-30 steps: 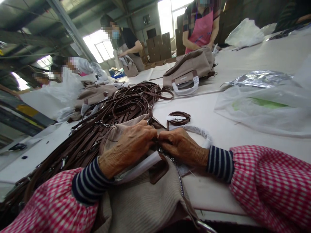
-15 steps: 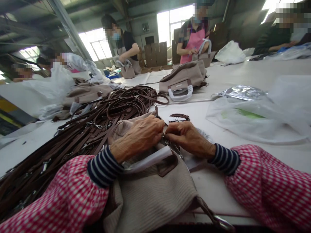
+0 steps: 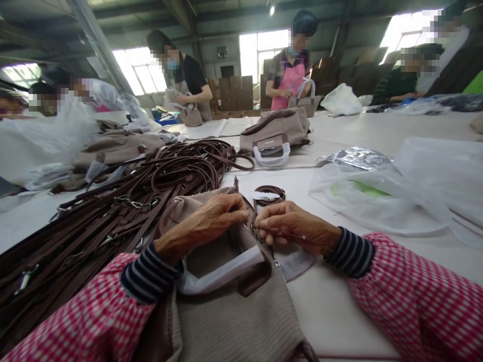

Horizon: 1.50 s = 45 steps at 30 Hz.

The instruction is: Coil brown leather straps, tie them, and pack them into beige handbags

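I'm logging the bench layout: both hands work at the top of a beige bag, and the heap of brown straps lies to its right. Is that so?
Not quite. The head view shows the heap of brown straps lying to the left of the beige bag, not its right. The rest holds: left hand and right hand both work at the bag's top.

text: we read none | plastic bag point(image 3: 362, 193): green print, too blurred for us to read | far handbag point(image 3: 277, 131): front patch, we make out no letters | cartons point(image 3: 236, 93): we find no legible marks
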### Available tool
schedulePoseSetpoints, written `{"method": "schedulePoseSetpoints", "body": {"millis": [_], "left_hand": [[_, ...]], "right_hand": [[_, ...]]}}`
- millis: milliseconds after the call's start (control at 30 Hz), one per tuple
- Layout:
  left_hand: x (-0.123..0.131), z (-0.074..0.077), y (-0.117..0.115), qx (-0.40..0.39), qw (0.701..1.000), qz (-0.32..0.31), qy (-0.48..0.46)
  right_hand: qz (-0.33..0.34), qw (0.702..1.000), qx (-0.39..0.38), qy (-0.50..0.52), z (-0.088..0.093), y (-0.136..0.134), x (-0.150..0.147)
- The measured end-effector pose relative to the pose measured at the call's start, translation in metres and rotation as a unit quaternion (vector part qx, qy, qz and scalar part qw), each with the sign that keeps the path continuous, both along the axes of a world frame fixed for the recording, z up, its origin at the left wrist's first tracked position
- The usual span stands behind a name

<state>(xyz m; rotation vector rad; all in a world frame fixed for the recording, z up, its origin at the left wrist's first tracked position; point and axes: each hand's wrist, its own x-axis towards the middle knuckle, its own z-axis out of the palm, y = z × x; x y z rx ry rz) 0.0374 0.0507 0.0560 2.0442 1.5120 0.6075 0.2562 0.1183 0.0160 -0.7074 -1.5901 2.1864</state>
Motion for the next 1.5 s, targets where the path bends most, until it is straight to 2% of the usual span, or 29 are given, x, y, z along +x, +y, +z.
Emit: {"method": "schedulePoseSetpoints", "body": {"millis": [100, 200, 333, 467, 600, 700, 767, 867, 967, 1133, 1300, 1500], "left_hand": [[-0.001, 0.002, -0.001, -0.027, 0.997, 0.024, -0.072], [-0.001, 0.007, -0.005, -0.067, 0.985, 0.046, -0.150], [-0.002, 0.007, -0.007, -0.097, 0.969, 0.034, -0.225], [-0.007, 0.003, -0.005, -0.085, 0.971, 0.021, -0.223], [-0.012, 0.002, -0.003, -0.107, 0.969, -0.011, -0.224], [-0.015, -0.002, -0.002, -0.094, 0.968, -0.003, -0.234], [-0.015, -0.007, -0.001, -0.071, 0.965, 0.029, -0.252], [-0.012, -0.013, 0.000, -0.069, 0.945, 0.084, -0.307], [-0.008, -0.015, 0.000, -0.088, 0.927, 0.102, -0.349], [-0.006, -0.017, 0.002, -0.036, 0.944, 0.085, -0.316], [-0.006, -0.019, 0.003, 0.027, 0.964, 0.064, -0.255], [-0.002, -0.018, -0.001, 0.067, 0.978, 0.044, -0.191]], "right_hand": [[0.002, 0.998, -0.041, 0.045, -0.003, 0.000, -0.002], [-0.003, 0.997, -0.042, 0.058, -0.005, -0.001, -0.005], [-0.023, 0.999, 0.030, 0.034, -0.007, -0.003, -0.008], [-0.034, 0.992, 0.122, 0.006, -0.004, -0.005, -0.009], [-0.093, 0.977, 0.191, 0.014, 0.001, -0.007, -0.010], [-0.130, 0.974, 0.177, 0.053, 0.000, -0.007, -0.013], [-0.161, 0.973, 0.145, 0.081, -0.003, -0.005, -0.015], [-0.206, 0.967, 0.099, 0.115, -0.006, -0.003, -0.019], [-0.238, 0.959, 0.086, 0.131, -0.005, -0.001, -0.023], [-0.241, 0.958, 0.088, 0.124, 0.002, -0.002, -0.024], [-0.187, 0.973, 0.092, 0.099, 0.004, -0.002, -0.020], [-0.138, 0.982, 0.122, 0.045, 0.001, -0.001, -0.017]]}}
